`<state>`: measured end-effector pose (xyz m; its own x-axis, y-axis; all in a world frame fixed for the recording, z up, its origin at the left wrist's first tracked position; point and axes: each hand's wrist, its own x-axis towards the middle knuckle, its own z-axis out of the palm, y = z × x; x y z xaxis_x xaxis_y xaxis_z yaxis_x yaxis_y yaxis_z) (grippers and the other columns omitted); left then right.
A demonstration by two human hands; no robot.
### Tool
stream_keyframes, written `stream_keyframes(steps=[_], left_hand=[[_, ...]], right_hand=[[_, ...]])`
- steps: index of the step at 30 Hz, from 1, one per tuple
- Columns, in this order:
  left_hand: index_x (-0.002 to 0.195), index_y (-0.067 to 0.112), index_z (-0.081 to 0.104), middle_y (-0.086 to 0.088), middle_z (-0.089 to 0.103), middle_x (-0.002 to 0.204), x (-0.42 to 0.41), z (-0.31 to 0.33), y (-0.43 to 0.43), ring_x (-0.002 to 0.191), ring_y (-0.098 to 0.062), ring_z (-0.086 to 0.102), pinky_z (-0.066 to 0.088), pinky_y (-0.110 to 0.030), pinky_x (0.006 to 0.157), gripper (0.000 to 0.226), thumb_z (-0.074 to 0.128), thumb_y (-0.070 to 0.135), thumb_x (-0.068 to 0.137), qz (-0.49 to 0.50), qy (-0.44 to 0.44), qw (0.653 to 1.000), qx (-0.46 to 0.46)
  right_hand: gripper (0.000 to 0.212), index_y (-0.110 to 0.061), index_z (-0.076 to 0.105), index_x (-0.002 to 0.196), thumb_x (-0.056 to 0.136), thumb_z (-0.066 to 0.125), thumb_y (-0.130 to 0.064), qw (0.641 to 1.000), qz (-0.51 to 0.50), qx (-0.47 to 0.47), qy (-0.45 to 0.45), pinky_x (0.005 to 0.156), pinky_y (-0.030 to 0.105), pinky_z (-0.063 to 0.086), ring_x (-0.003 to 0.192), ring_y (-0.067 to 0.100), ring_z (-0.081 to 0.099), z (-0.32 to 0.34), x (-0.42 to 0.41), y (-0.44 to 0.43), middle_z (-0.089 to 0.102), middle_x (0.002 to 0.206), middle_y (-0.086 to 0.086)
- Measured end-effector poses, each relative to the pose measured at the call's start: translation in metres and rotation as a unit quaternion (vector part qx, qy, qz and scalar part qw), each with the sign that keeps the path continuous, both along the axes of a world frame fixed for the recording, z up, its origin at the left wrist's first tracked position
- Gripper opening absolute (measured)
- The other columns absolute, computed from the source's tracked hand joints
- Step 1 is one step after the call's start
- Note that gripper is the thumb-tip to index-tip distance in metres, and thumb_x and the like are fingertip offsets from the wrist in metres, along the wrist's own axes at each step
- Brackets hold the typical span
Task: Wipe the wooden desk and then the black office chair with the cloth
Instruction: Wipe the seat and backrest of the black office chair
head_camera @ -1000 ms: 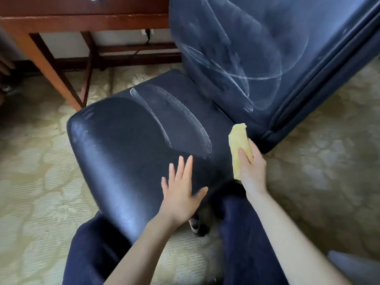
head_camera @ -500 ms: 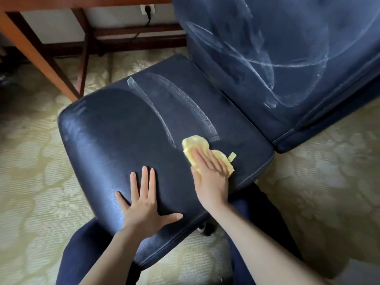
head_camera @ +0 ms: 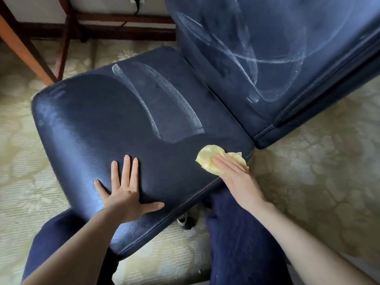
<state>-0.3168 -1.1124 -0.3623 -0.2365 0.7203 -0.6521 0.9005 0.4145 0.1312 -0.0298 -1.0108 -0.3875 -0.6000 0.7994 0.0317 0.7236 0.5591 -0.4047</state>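
The black chair (head_camera: 102, 124) stands on a patterned cream carpet (head_camera: 312, 182), with the wooden legs of the bench (head_camera: 66, 38) behind it. Pale smeared arcs cross its seat, and wider swirls mark the backrest (head_camera: 267, 48). The yellow cloth (head_camera: 207, 159) lies crumpled at the seat's near right corner, pressed down under the straight fingers of the right hand (head_camera: 240, 182). The left hand (head_camera: 125, 194) rests spread, palm down, by the seat's front edge, holding nothing.

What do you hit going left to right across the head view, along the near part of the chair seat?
In order: left hand flat on the seat → cloth → right hand, fingers pressing the cloth near the seat's right edge.
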Motion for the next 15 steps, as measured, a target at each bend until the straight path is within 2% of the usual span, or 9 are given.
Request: stream_keyframes(steps=[2, 4, 8, 11, 13, 15], left_hand=[[0.116, 0.036, -0.056, 0.019, -0.064, 0.12, 0.001, 0.0, 0.001, 0.131, -0.019, -0.046, -0.006, -0.067, 0.107, 0.131, 0.012, 0.1, 0.023, 0.0, -0.001, 1.0, 0.0], [0.116, 0.035, -0.056, 0.018, -0.064, 0.12, 0.0, 0.0, 0.001, 0.133, -0.021, -0.043, -0.006, -0.067, 0.107, 0.132, 0.012, 0.099, 0.023, -0.001, -0.002, 1.0, 0.0], [0.116, 0.035, -0.055, 0.018, -0.063, 0.121, 0.001, -0.002, 0.0, 0.133, -0.022, -0.043, -0.006, -0.068, 0.106, 0.132, 0.013, 0.1, 0.024, -0.005, -0.009, 1.0, 0.003], [0.116, 0.034, -0.056, 0.016, -0.064, 0.12, 0.001, -0.002, 0.001, 0.134, -0.023, -0.041, -0.005, -0.069, 0.106, 0.132, 0.012, 0.1, 0.025, -0.007, -0.006, 1.0, 0.001], [0.116, 0.033, -0.056, 0.016, -0.064, 0.121, 0.001, -0.004, 0.0, 0.135, -0.024, -0.041, -0.005, -0.069, 0.105, 0.131, 0.012, 0.1, 0.025, -0.008, -0.009, 1.0, 0.002], [0.116, 0.034, -0.056, 0.016, -0.064, 0.12, 0.0, -0.005, 0.0, 0.135, -0.024, -0.041, -0.005, -0.07, 0.105, 0.131, 0.013, 0.1, 0.026, -0.008, -0.009, 1.0, 0.009]], right_hand=[[0.046, -0.015, 0.042, 0.14, 0.096, 0.052, -0.008, 0.996, -0.072, -0.054, 0.01, 0.114, 0.023, 0.02, 0.14, 0.018, 0.029, 0.004, 0.016, 0.018, 0.034, 0.144, -0.011], [0.044, -0.015, 0.039, 0.143, 0.099, 0.045, -0.014, 0.986, -0.147, -0.081, 0.023, 0.111, 0.014, 0.012, 0.142, 0.016, 0.023, 0.006, 0.02, 0.038, 0.032, 0.149, -0.008], [0.046, -0.019, 0.027, 0.148, 0.103, 0.034, -0.022, 0.96, -0.248, -0.131, -0.014, 0.112, 0.022, 0.008, 0.145, 0.016, 0.012, 0.008, 0.009, 0.068, 0.021, 0.156, -0.005], [0.054, -0.018, 0.022, 0.15, 0.101, 0.03, -0.038, 0.945, -0.295, -0.142, -0.007, 0.118, 0.034, 0.0, 0.146, 0.017, 0.004, 0.003, -0.01, 0.067, 0.015, 0.158, -0.004], [0.067, -0.018, 0.022, 0.15, 0.094, 0.038, -0.053, 0.941, -0.313, -0.131, -0.004, 0.119, 0.035, 0.002, 0.146, 0.017, 0.004, 0.001, -0.02, 0.061, 0.015, 0.158, -0.005], [0.074, -0.023, 0.028, 0.148, 0.087, 0.051, -0.057, 0.948, -0.299, -0.101, -0.024, 0.118, 0.033, 0.01, 0.146, 0.016, 0.008, 0.003, -0.029, 0.052, 0.021, 0.156, -0.008]])
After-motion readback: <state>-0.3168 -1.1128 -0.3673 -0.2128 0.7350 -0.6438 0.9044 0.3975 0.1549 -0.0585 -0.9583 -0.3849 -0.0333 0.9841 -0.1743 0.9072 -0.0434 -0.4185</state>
